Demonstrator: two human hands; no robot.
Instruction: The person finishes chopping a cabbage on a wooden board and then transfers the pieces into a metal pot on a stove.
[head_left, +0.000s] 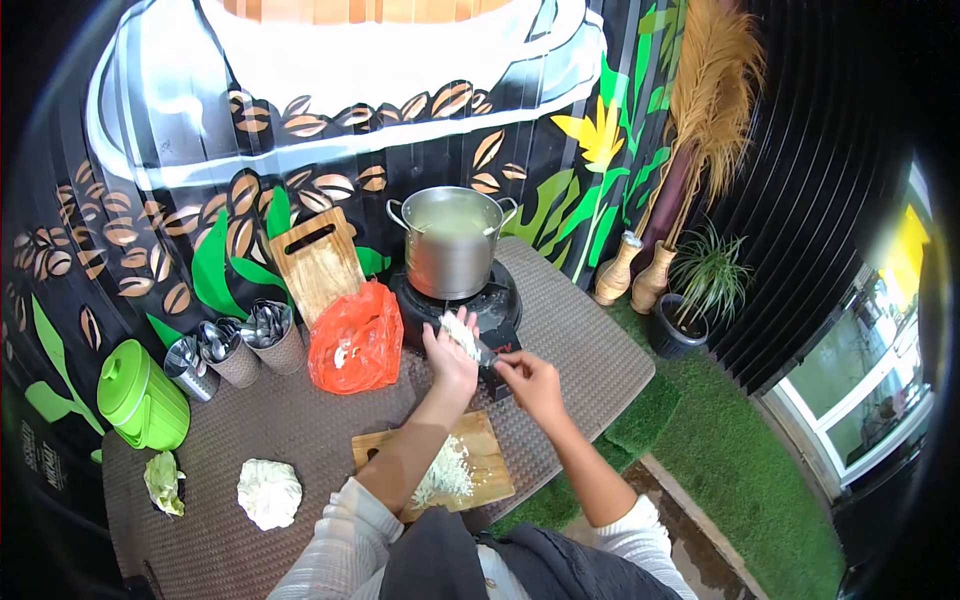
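One brown table lay below grip, blk painted wall ahead, grass to rt. L hand, palm up, unclenched, bore white shreds; R hand pinched knife by them. Pot on stove stood just past, red bag left, cutting board nearer wearer.

From seven o'clock, the left forearm slants up toward one, ending in the left hand, palm upturned and loosely cupped, fingers pointing to twelve and thumb toward eleven. The right forearm rises from five o'clock toward eleven. Its hand, the right hand, shows its back, thumb and forefinger pinched toward ten (the other fingers curl underneath, partly hidden). Both hands are bare and near each other, sleeves pushed back toward the elbows.
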